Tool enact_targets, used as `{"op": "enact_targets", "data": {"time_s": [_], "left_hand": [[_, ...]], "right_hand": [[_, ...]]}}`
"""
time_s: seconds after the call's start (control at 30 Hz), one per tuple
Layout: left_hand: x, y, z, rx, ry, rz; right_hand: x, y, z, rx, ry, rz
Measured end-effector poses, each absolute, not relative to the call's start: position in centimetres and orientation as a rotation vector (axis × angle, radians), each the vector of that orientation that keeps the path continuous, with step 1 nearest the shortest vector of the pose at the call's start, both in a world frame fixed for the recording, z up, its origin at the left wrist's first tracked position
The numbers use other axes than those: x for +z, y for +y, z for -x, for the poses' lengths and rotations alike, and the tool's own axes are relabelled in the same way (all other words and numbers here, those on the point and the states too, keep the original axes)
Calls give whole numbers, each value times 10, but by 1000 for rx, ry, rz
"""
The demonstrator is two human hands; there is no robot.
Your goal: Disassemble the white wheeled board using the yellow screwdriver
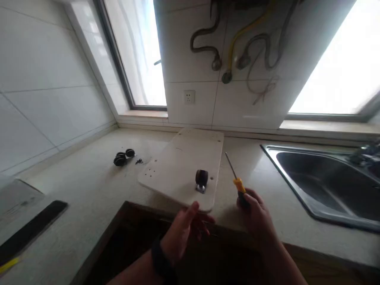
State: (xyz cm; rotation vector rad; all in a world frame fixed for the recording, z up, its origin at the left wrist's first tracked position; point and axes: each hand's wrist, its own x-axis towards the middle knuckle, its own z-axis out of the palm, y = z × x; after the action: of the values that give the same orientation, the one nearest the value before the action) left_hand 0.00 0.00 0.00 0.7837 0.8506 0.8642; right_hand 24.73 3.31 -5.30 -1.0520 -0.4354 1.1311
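A white board (181, 166) lies flat on the counter with a black caster wheel (201, 180) fixed near its front right corner. My left hand (184, 231) hovers just in front of the board's near edge, fingers loosely curled, holding nothing that I can see. My right hand (257, 215) is closed round the handle of a yellow and black screwdriver (236, 178). The metal shaft points away from me, to the right of the board. Two or three loose black caster wheels (123, 157) and some small dark screws (139, 161) lie on the counter left of the board.
A steel sink (326, 182) is sunk into the counter at the right. A dark cut-out (139, 241) opens in the counter right below my hands. A black strip (29, 231) lies at the left. A tiled wall with a socket (189, 96) and hoses stands behind.
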Motion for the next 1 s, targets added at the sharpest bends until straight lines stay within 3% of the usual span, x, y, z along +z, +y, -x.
{"op": "enact_targets", "data": {"time_s": [0.33,1.0], "left_hand": [[2,6,-2,886,887,-730],[-47,29,150,724,787,-962]], "right_hand": [[-57,33,-251,1132,-454,1015],[-56,33,-255,1092,-422,936]]}}
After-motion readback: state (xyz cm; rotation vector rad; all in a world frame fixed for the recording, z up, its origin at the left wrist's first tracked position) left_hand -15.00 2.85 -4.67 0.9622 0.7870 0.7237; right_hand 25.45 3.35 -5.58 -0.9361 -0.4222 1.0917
